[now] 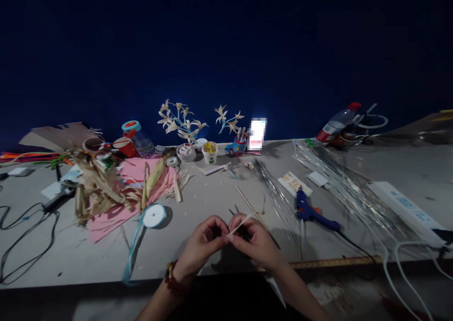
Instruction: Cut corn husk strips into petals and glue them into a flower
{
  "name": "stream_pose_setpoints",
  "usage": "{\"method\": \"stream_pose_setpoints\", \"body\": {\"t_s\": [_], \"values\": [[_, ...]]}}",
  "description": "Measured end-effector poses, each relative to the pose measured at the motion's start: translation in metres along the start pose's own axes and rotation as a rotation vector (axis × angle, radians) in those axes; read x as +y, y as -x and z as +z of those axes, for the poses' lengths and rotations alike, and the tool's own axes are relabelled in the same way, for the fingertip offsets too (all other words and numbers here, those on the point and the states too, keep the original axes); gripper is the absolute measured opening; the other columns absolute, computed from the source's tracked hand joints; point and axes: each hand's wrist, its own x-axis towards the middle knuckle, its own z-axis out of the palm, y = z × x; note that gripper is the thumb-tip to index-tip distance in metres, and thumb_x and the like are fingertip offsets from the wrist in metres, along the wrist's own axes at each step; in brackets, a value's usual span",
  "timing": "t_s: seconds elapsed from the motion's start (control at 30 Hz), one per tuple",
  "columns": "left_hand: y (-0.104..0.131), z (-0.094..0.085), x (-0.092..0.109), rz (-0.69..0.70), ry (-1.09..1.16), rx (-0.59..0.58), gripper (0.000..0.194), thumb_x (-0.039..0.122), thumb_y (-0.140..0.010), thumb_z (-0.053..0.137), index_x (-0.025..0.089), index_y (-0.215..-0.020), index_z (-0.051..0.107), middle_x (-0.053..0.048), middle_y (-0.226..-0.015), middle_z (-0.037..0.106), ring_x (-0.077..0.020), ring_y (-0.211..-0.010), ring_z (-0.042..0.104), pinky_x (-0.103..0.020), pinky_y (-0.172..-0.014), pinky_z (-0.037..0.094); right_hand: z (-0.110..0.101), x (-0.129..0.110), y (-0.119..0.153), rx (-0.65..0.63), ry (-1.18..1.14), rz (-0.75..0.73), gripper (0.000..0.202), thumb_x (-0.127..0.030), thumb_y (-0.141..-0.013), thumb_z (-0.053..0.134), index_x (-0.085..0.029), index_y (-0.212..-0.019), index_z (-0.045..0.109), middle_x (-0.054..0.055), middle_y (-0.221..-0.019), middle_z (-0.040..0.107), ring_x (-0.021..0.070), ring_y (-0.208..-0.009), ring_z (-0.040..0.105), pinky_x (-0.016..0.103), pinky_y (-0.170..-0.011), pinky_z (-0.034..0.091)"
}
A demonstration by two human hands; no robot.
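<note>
Near the table's front edge, my left hand (208,236) and my right hand (253,238) meet, thumbs and fingertips pinched together. Between them is a narrow pale strip (241,224), which looks like dried corn husk; both hands grip it, and its lower end is partly hidden by the fingertips. A thin wooden stick (244,197) lies just behind my right hand. To the left of my left hand is a roll of light blue ribbon (154,216), its loose end trailing to the table edge. Dark tips of a tool show behind my fingers, mostly hidden.
Dried husks (102,189) lie on pink paper (102,226) at left. Husk flowers (182,118) stand in a cup at the back, near a lit phone (257,135). At right are a blue glue gun (311,212), metal wires (276,189), a power strip (406,208) and a bottle (336,123).
</note>
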Motion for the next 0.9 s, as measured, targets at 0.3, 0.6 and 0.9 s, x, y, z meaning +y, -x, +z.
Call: {"method": "stream_pose_setpoints", "body": {"t_s": [0.3,0.6,0.9], "values": [[-0.0013,0.0011,0.0029,0.028,-0.082,0.047,0.026,0.035,-0.082,0.075,0.015,-0.079,0.059,-0.002,-0.080,0.057,-0.0149,-0.078,0.050,-0.026,-0.075,0.040,0.0033,-0.0029,0.0006,0.061,0.039,-0.063,0.011,-0.028,-0.083,0.065,-0.020,-0.078,0.060,0.000,-0.076,0.058,0.0149,-0.068,0.053,0.027,-0.064,0.043],[0.0012,0.0009,-0.0012,-0.010,-0.048,0.046,0.029,0.037,-0.080,0.078,0.015,-0.080,0.059,-0.002,-0.079,0.056,-0.0148,-0.078,0.050,-0.026,-0.074,0.039,0.0012,-0.0016,0.0011,0.045,0.144,-0.060,0.009,-0.026,-0.083,0.064,-0.021,-0.077,0.060,0.001,-0.076,0.060,0.0170,-0.073,0.057,0.029,-0.069,0.044],[-0.0010,0.0004,-0.0014,0.004,-0.104,0.024,0.030,0.038,-0.083,0.075,0.016,-0.078,0.056,0.001,-0.075,0.054,-0.0117,-0.070,0.045,-0.023,-0.067,0.037,0.0041,-0.0025,0.0018,0.056,0.139,-0.090,0.008,-0.026,-0.085,0.061,-0.021,-0.080,0.059,0.002,-0.077,0.061,0.0177,-0.072,0.059,0.029,-0.069,0.046]]}}
